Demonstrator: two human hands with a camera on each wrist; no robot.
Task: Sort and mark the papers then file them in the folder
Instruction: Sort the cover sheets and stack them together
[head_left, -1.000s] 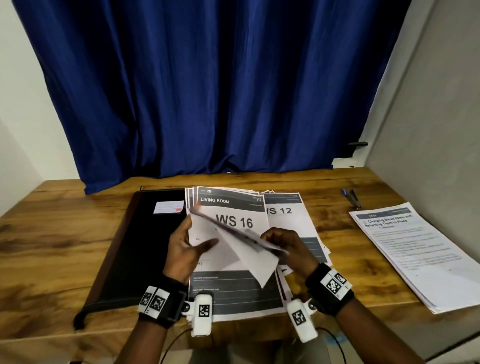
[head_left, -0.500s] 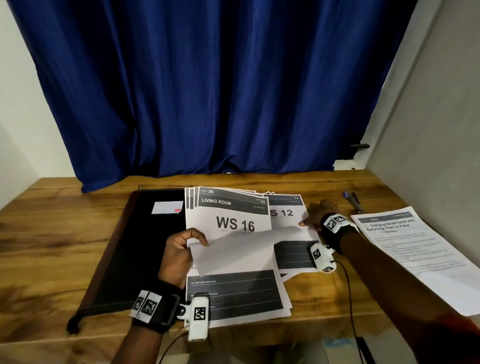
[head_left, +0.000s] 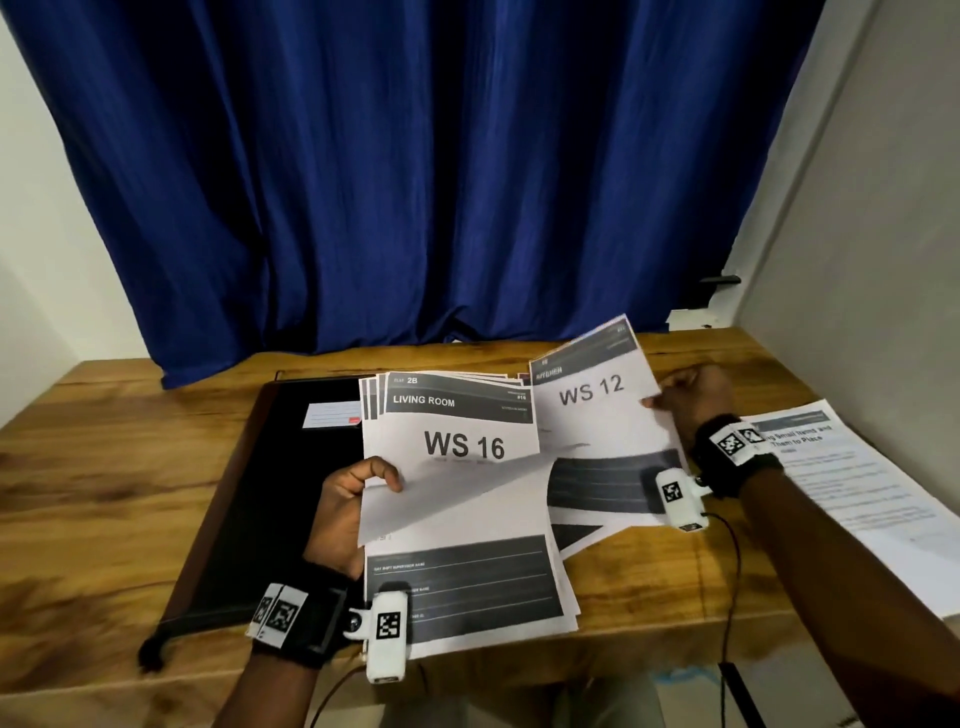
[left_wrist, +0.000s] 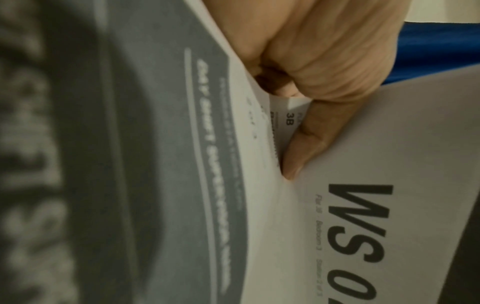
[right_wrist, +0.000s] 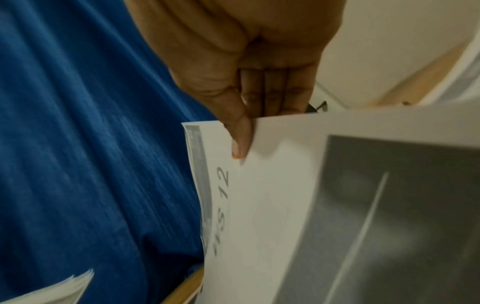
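My left hand pinches the left edge of a turned-up sheet over the middle stack, its blank back facing the head camera. In the left wrist view my thumb presses its printed face, marked "WS 0". The stack's top page reads "WS 16". My right hand grips the right edge of the "WS 12" sheet, tilted up off the right pile; thumb on top, fingers behind. The black folder lies open at the left under the stack.
A white label card sits on the folder. Another pile of printed papers lies at the table's far right by the grey wall. A blue curtain hangs behind the wooden table. Wrist-camera cables dangle over the front edge.
My right hand let go of the turned sheet, reached right to the WS 12 page and has lifted its top edge. My left hand keeps its hold on the sheet.
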